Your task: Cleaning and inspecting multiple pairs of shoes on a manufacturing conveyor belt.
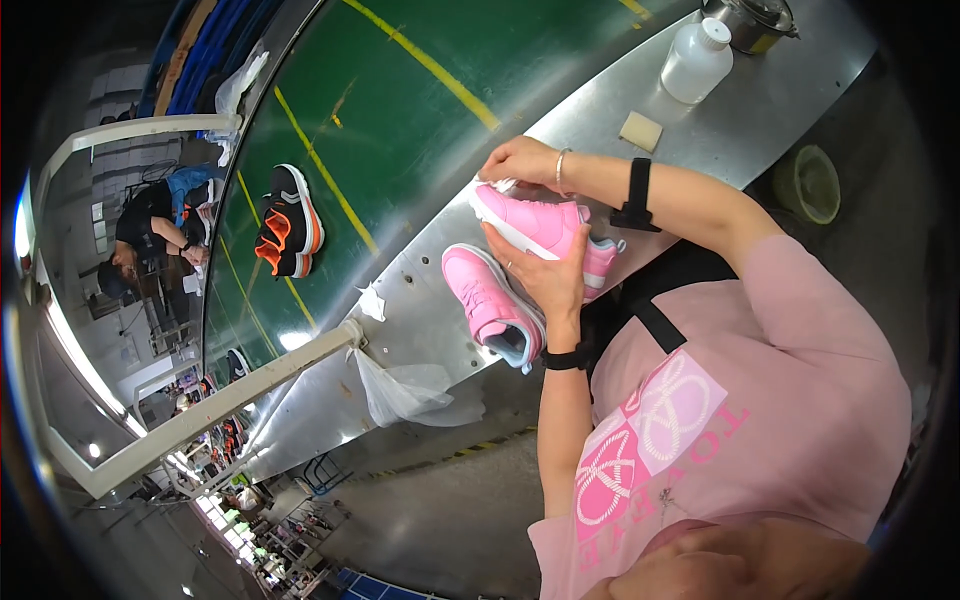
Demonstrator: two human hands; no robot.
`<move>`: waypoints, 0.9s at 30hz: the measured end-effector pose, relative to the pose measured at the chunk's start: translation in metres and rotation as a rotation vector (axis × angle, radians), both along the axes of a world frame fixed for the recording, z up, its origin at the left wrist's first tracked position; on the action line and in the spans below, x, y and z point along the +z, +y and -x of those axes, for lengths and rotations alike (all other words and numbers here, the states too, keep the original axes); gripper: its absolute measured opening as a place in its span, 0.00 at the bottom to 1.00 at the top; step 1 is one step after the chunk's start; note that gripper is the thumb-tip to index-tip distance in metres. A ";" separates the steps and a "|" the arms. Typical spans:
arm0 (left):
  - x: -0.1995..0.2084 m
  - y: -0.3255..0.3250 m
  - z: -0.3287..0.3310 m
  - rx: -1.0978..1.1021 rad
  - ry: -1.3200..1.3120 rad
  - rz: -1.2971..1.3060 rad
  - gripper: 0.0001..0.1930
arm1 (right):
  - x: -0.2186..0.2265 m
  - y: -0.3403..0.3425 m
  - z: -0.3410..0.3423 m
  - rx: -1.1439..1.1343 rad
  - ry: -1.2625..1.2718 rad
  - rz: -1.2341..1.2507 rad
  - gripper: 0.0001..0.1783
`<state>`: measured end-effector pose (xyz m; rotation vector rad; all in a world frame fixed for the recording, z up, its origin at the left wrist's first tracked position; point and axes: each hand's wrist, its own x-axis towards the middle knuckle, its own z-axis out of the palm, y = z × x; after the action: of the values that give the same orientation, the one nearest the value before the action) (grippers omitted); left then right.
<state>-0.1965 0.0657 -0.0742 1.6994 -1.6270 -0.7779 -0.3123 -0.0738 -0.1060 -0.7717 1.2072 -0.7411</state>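
My left hand [548,283] is closed round the side of a pink sneaker [535,222] with a white sole, tilted above the metal table edge. At its toe my right hand [524,163] pinches a small white cloth [500,185] against the shoe, fingers bent together. Part of the cloth is hidden by the fingers. The matching pink sneaker [482,295], with a light blue lining, rests on the metal ledge [420,290] just left of my left hand.
A green conveyor belt [390,130] with yellow lines carries a black and orange sneaker [288,222]. A white bottle [697,62], a metal pot [752,22] and a cream sponge block [640,131] stand along the ledge. A white frame [240,395] crosses the left; a co-worker [150,228] sits beyond.
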 end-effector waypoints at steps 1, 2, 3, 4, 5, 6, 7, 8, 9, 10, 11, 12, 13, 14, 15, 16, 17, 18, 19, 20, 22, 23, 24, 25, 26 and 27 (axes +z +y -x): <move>-0.001 0.001 -0.002 -0.020 0.037 0.009 0.66 | -0.001 0.005 0.005 0.005 -0.002 0.002 0.12; -0.001 0.001 -0.004 -0.045 0.075 0.017 0.65 | -0.003 0.011 0.012 -0.036 -0.233 -0.031 0.12; -0.002 0.001 -0.006 -0.044 0.075 0.017 0.65 | -0.005 0.016 0.017 -0.077 -0.464 -0.065 0.13; -0.001 0.001 -0.008 -0.047 0.198 -0.018 0.64 | -0.008 0.021 0.021 -0.078 -0.464 -0.067 0.13; -0.001 0.002 -0.010 -0.048 0.321 -0.054 0.63 | -0.011 0.028 0.024 -0.083 -0.568 -0.078 0.12; -0.001 0.003 -0.011 -0.048 0.322 -0.057 0.63 | -0.011 0.034 0.025 -0.089 -0.672 -0.088 0.12; -0.001 0.004 -0.011 -0.062 0.292 -0.033 0.63 | -0.012 0.040 0.026 -0.094 -0.776 -0.099 0.11; -0.002 0.007 -0.012 -0.076 0.262 -0.010 0.63 | -0.012 0.047 0.026 -0.138 -0.779 -0.095 0.11; -0.002 0.009 -0.012 -0.073 0.261 -0.011 0.63 | -0.008 0.052 0.027 -0.136 -0.779 -0.098 0.11; -0.003 0.012 -0.013 -0.087 0.250 0.014 0.63 | -0.005 0.055 0.029 -0.129 -0.829 -0.077 0.10; -0.005 0.014 -0.014 -0.100 0.238 0.039 0.63 | -0.002 0.059 0.030 -0.121 -0.879 -0.057 0.10; -0.007 0.017 -0.015 -0.096 0.236 0.037 0.63 | 0.002 0.063 0.031 -0.118 -0.881 -0.060 0.10; -0.009 0.020 -0.017 -0.099 0.258 0.058 0.63 | 0.006 0.067 0.031 -0.129 -0.901 -0.045 0.11; -0.011 0.022 -0.019 -0.102 0.281 0.079 0.63 | 0.009 0.070 0.031 -0.139 -0.922 -0.029 0.11; -0.014 0.024 -0.021 -0.100 0.279 0.077 0.63 | 0.012 0.074 0.032 -0.139 -0.923 -0.031 0.11; -0.016 0.026 -0.023 -0.098 0.300 0.099 0.64 | 0.014 0.078 0.032 -0.139 -0.963 -0.012 0.12; -0.018 0.028 -0.025 -0.095 0.320 0.121 0.66 | 0.016 0.082 0.032 -0.140 -1.003 0.008 0.12; -0.016 0.031 -0.025 -0.094 0.318 0.120 0.66 | 0.016 0.085 0.031 -0.140 -1.005 0.006 0.12; -0.014 0.034 -0.026 -0.086 0.332 0.099 0.66 | 0.016 0.088 0.031 -0.127 -0.991 -0.005 0.13; -0.012 0.036 -0.026 -0.077 0.346 0.077 0.66 | 0.017 0.091 0.031 -0.115 -0.978 -0.016 0.13; -0.012 0.042 -0.025 -0.074 0.361 0.080 0.66 | 0.018 0.100 0.030 -0.141 -0.975 -0.050 0.13; -0.012 0.044 -0.026 -0.073 0.377 0.083 0.65 | 0.019 0.103 0.028 -0.169 -0.969 -0.082 0.13; -0.009 0.045 -0.026 -0.071 0.375 0.081 0.65 | 0.024 0.106 0.028 -0.169 -0.971 -0.085 0.13; -0.005 0.046 -0.026 -0.067 0.340 0.069 0.64 | 0.030 0.108 0.029 -0.188 -0.974 -0.094 0.11; -0.002 0.046 -0.027 -0.064 0.304 0.058 0.62 | 0.036 0.111 0.029 -0.206 -0.978 -0.102 0.10; 0.003 0.044 -0.026 -0.065 0.305 0.055 0.62 | 0.039 0.113 0.030 -0.209 -0.977 -0.103 0.10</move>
<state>-0.1706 0.1094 -0.0714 1.4157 -1.4830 -0.9633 -0.3419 0.0395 -0.0666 -0.1251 0.4236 -1.0447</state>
